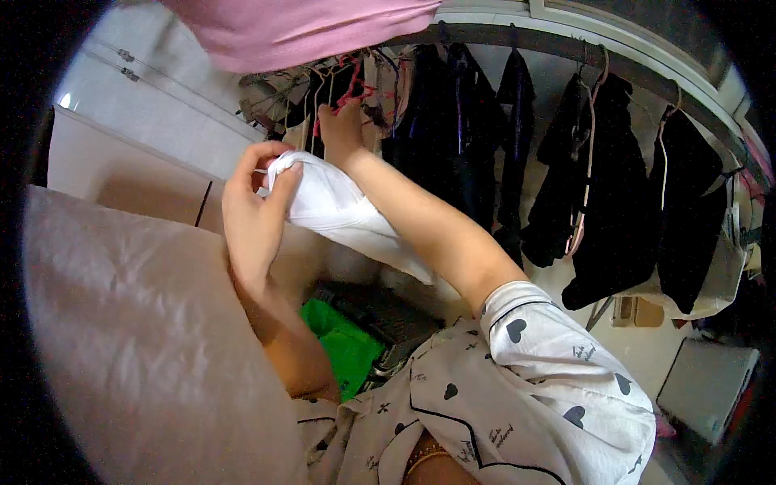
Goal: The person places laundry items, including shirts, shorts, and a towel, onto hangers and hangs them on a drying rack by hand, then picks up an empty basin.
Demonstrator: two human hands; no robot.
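A bunched white cloth garment [327,194] is pinched between the thumb and fingers of my left hand [257,190], its loose end hanging down toward the right behind my forearm. Stretched out farther, my right hand [343,133] is among the crowded hangers on the rack. Its fingers are curled at a pink hanger [352,77], though the fingertips are partly hidden. The white garment lies just below my right wrist.
Dark clothes [598,186] hang along a curved rail [501,34] to the right. Pink fabric [307,28] hangs overhead. A large pale cloth [129,323] covers the left side. Below are a green bag [343,347] and a dark basket [396,315].
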